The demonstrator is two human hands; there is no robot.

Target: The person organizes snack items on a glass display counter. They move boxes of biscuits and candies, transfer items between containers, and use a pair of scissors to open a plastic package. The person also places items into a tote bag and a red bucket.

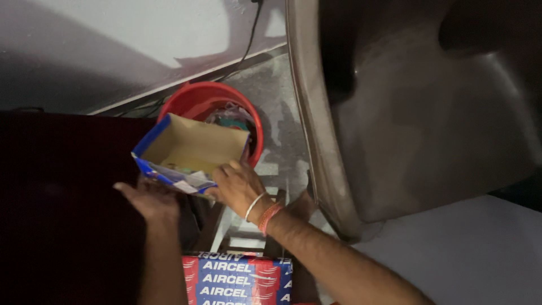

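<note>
Dim floor (282,107), red bucket (195,99) far. Our left hand (149,197) and right hand (237,186) grip blue cardboard box (189,149) over bucket, fingers curled on near edge; large dark tub (418,113) right, probably plastic.

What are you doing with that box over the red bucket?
A person holds an open cardboard box, blue outside and brown inside, with both hands. The left hand supports its near corner from below, and the right hand, with bangles on the wrist, grips the near edge. The box is tilted above a red bucket that already has some scraps inside. A red and blue printed box sits lower down, near the person.
</note>
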